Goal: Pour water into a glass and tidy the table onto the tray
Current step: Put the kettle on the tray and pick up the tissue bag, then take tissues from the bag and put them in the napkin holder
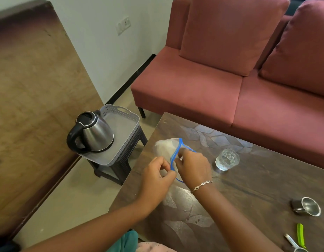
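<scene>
Head view: left hand (158, 176) and right hand (191, 163) both pinch the clear blue-rimmed plastic zip bag (166, 148), probably sealing it for the grey perforated plastic tray (121, 131).

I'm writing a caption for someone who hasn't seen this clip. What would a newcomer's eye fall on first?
First, both hands at centre: the left hand and right hand pinch the blue zip edge of a clear plastic bag over the dark table. Next, the steel kettle standing on the grey tray left of the table, and the glass just right of the hands. Behind sits a red sofa.
</scene>
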`<state>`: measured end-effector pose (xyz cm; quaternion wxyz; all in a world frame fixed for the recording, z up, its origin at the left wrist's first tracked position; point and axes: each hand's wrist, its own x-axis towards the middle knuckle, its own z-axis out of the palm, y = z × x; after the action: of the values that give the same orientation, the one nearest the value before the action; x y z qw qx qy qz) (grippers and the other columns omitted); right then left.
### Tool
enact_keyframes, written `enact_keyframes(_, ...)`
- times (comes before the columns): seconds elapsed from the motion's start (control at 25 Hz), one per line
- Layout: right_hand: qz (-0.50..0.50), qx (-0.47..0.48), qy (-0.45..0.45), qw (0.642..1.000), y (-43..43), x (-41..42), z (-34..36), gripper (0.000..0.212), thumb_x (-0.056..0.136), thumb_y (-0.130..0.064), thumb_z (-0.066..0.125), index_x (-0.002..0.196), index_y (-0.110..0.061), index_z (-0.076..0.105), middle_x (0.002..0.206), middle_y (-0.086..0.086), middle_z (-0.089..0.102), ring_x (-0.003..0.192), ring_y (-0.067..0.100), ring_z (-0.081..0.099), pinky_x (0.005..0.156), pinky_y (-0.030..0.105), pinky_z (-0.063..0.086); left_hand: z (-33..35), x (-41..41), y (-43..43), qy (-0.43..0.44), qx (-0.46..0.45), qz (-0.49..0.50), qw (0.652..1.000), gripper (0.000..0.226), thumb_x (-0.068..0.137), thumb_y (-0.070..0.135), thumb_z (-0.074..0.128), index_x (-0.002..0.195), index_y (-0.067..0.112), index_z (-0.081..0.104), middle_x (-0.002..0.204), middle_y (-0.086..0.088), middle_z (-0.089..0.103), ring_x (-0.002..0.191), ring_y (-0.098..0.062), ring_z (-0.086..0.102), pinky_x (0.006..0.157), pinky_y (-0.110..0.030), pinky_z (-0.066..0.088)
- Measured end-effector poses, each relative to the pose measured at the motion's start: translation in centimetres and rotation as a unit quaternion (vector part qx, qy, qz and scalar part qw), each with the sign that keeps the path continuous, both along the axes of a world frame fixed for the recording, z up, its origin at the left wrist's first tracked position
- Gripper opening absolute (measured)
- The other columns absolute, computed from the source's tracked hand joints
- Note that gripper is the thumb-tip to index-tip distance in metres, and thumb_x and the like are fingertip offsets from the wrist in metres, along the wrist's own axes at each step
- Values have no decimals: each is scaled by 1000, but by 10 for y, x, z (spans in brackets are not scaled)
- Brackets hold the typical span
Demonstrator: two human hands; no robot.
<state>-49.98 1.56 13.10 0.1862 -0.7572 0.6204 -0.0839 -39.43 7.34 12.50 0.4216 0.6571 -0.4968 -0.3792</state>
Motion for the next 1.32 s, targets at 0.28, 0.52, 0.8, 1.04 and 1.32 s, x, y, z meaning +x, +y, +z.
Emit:
enact_keyframes(0.28,27,-67,-59,996,6,-17,34,15,87,-18,51,86,-7,60,85,8,65,80,32,59,61,32,37,0,-2,-23,37,73,71,994,27,73,-3,57,55,13,45,46,3,50,53,-18,47,58,-35,41)
enact_keyframes(0.52,8,-152,-138,979,5,-35,74,15,77,-16,67,66,-14,57,58,-2,63,53,17,57,54,30,43,8,-11,-43,92,101,76,988,26,79,-2,56,58,10,45,54,-2,48,58,-18,52,69,-40,55)
enact_keyframes(0.8,-80,-139,-361,919,-15,-92,115,7,68,-32,66,67,-27,62,63,-6,69,51,6,54,53,25,46,0,-6,-47,106,122,82,983,28,80,-1,56,57,10,44,60,-6,47,67,-22,52,65,-36,56)
enact_keyframes(1.04,-130,-256,-268,920,-20,-131,118,13,77,-25,60,76,-35,52,60,-8,60,53,9,52,58,35,45,5,-6,-44,157,136,97,973,28,83,-4,52,59,7,44,71,-15,53,74,-23,57,76,-38,58)
enact_keyframes(1.32,-13,-223,-114,968,-3,-92,63,18,76,-21,55,76,-15,72,75,2,69,50,16,57,50,17,35,12,-15,-43,235,143,98,957,25,85,-5,50,63,5,45,71,-14,52,68,-18,53,63,-24,57)
